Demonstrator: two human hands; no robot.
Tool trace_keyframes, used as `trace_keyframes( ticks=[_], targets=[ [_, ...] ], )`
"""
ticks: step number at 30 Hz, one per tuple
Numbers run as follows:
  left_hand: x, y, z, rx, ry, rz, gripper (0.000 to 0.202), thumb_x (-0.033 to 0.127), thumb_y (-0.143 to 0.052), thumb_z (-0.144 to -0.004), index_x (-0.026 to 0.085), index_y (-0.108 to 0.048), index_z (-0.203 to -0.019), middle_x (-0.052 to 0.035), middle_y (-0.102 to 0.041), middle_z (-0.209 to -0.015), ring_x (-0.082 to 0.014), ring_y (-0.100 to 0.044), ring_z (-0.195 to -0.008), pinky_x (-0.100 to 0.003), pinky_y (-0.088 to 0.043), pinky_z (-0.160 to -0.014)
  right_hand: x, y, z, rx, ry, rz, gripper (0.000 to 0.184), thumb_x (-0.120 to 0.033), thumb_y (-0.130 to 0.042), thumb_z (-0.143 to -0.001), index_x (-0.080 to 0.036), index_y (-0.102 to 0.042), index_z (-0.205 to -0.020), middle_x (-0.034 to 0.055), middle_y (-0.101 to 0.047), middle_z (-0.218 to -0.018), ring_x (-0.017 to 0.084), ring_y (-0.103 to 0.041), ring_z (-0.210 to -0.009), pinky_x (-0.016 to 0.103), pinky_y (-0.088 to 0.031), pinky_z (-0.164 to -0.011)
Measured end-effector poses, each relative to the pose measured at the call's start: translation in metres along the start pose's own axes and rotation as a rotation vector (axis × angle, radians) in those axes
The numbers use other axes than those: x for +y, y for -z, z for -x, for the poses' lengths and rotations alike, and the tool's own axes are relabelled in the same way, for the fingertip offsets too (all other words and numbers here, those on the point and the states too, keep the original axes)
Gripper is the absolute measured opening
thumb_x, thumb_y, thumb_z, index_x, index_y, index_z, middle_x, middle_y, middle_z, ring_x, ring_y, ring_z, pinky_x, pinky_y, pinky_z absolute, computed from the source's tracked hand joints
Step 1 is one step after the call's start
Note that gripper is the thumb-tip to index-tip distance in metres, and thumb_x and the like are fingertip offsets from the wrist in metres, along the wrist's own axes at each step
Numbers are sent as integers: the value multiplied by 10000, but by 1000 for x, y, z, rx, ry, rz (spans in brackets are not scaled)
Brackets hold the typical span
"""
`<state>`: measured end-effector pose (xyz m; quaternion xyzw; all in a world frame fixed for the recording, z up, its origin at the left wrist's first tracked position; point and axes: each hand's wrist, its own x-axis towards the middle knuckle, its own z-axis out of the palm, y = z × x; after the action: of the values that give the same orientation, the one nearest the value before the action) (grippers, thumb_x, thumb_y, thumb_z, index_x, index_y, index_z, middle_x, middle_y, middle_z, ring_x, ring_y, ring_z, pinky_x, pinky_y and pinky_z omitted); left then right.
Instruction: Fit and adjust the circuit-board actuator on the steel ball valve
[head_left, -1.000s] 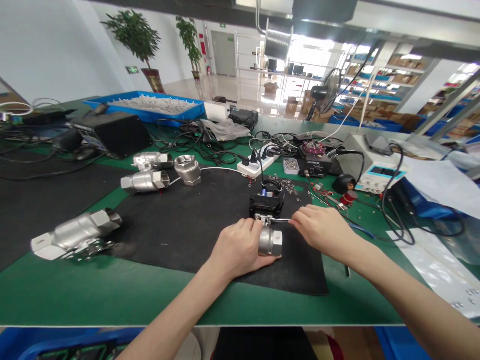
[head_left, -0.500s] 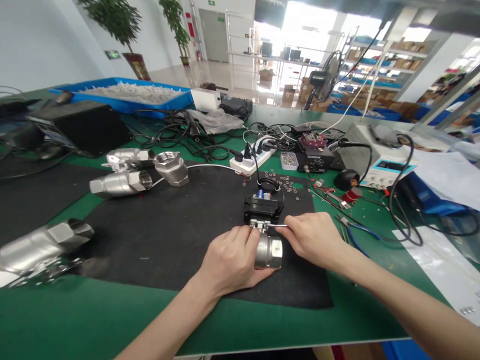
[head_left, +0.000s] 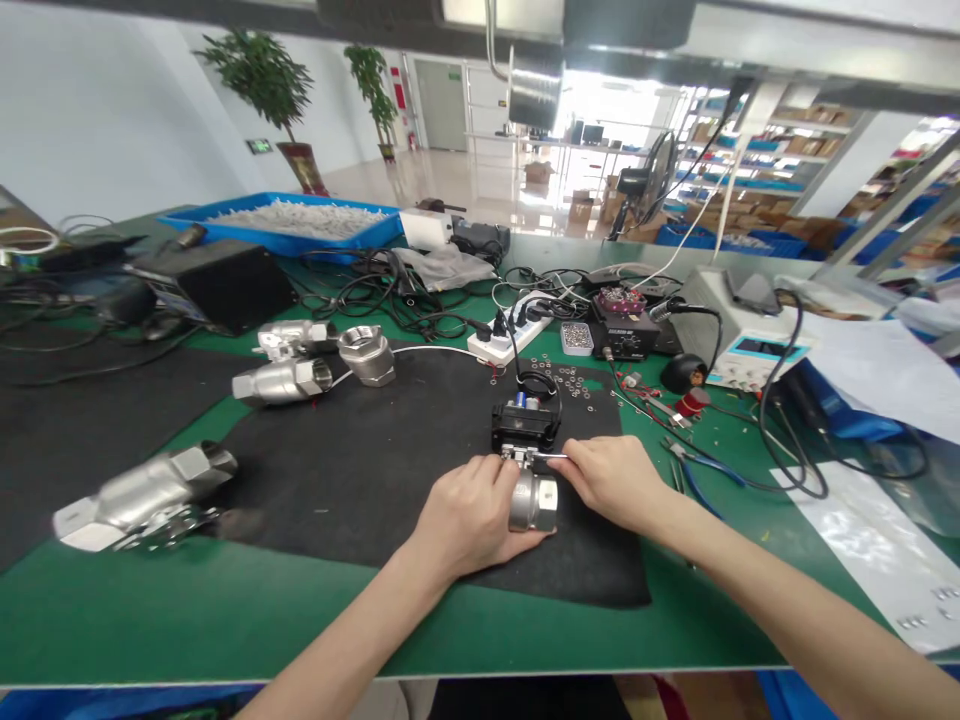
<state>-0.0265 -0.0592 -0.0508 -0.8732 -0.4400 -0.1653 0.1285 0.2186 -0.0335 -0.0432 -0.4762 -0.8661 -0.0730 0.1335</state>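
My left hand [head_left: 469, 515] is closed around a steel ball valve [head_left: 534, 503], which lies on the black mat; its hexagonal end shows to the right of my fingers. On the valve's far side sits a black actuator box [head_left: 523, 428] with a blue fitting on top and a black cable. A small metal bracket [head_left: 519, 457] joins the two. Pinched in my right hand [head_left: 611, 482] is a slim metal tool [head_left: 551, 457], wrench-like, its tip reaching the bracket. Where the tip meets the bracket is too small to make out.
More steel valves [head_left: 283, 382] and a larger one [head_left: 150, 495] lie to the left. Small rings [head_left: 574, 382] are scattered behind, by a power strip [head_left: 510, 340]. Blue-handled pliers [head_left: 701, 475], cables and a power supply [head_left: 750, 335] stand right. A blue tray [head_left: 285, 245] is at the back.
The whole view has shifted, showing more overhead and more at the left. Both hands keep their grip on the valve and the tool, with little visible movement.
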Motion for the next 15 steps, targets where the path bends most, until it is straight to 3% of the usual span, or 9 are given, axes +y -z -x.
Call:
trace_keyframes(
  ticks=[7,15],
  targets=[
    [18,20,1,-106,163,22,597,742,-626,-822,211,-562,-1088,-61,-635,-1027,-256,-621,-972,-408,-523,-787,-4,20,24,11,-30,74,293,-361,-451,-1099,-216,-602,-892,28,-710,-806,203,-643,-729,359,-218,-619],
    [24,26,1,-103,197,30,608,708,-715,-774,214,-565,-1095,-66,-628,-1040,-251,-606,-984,-367,-507,-794,26,-1,51,45,-196,164,260,-154,-432,-1071,-146,-641,-1227,95,-701,-1006,261,-602,-984,354,-376,-757]
  ],
)
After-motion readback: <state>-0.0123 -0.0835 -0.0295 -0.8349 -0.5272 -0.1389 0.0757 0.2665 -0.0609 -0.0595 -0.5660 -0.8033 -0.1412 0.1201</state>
